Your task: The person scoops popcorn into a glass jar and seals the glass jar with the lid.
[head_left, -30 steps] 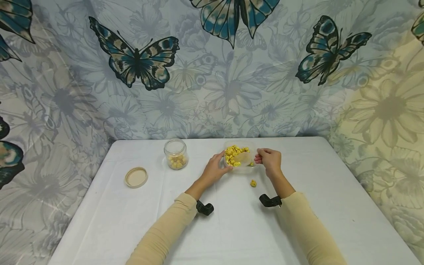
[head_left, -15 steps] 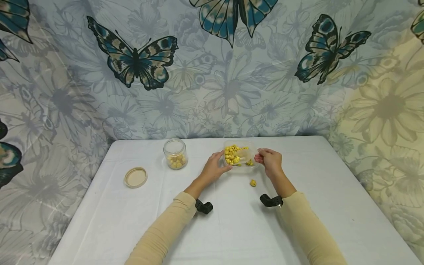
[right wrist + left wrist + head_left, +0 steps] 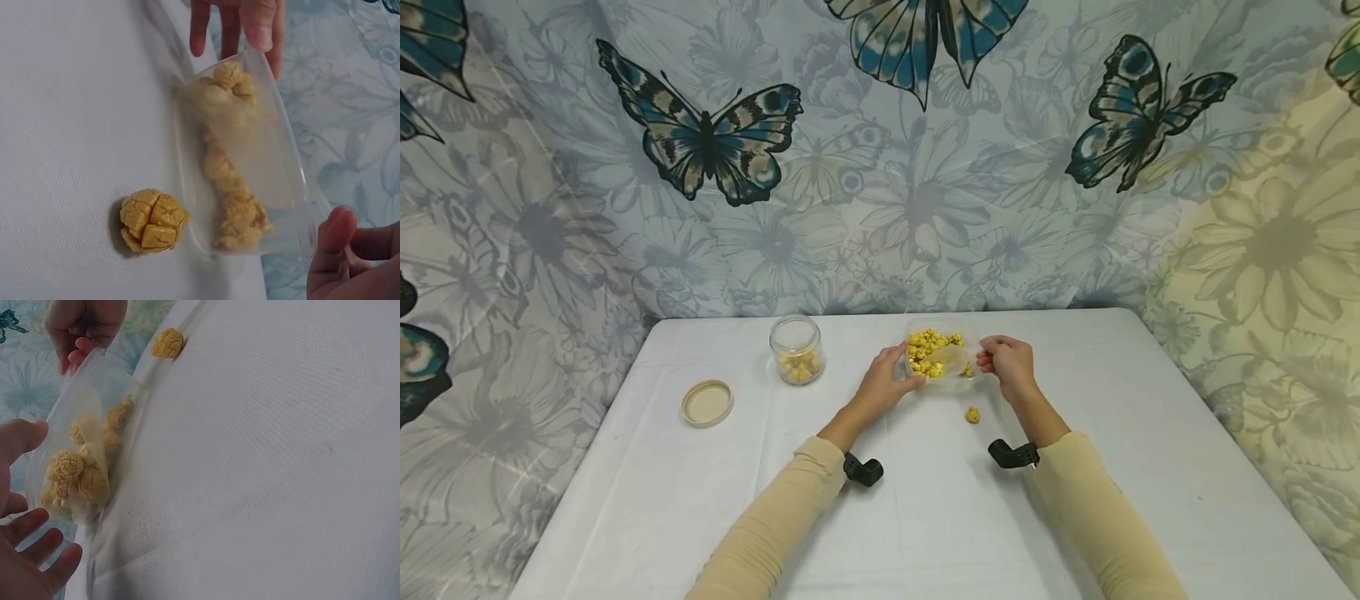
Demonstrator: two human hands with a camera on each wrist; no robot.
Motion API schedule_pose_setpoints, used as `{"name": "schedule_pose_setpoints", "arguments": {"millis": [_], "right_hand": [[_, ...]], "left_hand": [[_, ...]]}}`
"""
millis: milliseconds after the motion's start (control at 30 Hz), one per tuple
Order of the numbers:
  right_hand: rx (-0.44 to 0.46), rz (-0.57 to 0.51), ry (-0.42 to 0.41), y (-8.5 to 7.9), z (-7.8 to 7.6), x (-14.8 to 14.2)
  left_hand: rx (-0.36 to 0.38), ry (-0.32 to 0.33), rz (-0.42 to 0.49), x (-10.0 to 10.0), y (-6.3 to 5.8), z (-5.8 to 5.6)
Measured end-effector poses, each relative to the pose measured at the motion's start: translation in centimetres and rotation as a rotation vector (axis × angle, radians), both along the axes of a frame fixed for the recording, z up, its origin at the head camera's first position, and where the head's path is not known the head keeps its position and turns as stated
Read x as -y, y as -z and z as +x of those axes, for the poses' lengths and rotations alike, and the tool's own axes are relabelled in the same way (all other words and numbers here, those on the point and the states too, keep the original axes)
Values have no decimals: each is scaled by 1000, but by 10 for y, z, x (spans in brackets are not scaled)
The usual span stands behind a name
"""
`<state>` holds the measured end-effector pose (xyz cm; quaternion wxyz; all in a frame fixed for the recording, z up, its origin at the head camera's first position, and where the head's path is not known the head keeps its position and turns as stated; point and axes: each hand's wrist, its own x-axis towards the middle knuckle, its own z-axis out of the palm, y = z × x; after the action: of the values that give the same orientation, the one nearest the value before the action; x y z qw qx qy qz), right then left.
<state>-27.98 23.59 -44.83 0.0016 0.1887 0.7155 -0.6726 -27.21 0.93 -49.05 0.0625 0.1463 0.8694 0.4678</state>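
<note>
A clear plastic container (image 3: 953, 382) of yellow popcorn (image 3: 927, 342) stands near the table's back edge. My left hand (image 3: 882, 382) holds its left end, thumb on the near side and fingers beyond; the thumb (image 3: 25, 439) lies at the rim in the left wrist view. At the right end, my right hand (image 3: 1013, 364) pinches the thin handle of a translucent scoop (image 3: 953, 359). The scoop's bowl (image 3: 259, 159) is inside the container among the popcorn, partly seen through the wall. One loose popcorn piece (image 3: 154, 222) lies on the white cloth in front of the container.
A glass jar (image 3: 795, 335), partly filled with pale yellow pieces, stands open left of the container. Its round beige lid (image 3: 707, 403) lies to the front left of it. Behind the white table (image 3: 917, 517) hangs a butterfly-patterned cloth (image 3: 925, 217).
The scoop shifts slightly within the container and the popcorn around it is rearranged. The left hand stays at the container's end; the jar, lid and loose piece stay put.
</note>
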Motion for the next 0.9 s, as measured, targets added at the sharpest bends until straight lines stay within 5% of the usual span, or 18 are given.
{"name": "schedule_pose_setpoints", "arguments": {"millis": [900], "right_hand": [[-25,40,41,8,-1,1]], "left_hand": [[-2,20,5,-1,2,1]]}}
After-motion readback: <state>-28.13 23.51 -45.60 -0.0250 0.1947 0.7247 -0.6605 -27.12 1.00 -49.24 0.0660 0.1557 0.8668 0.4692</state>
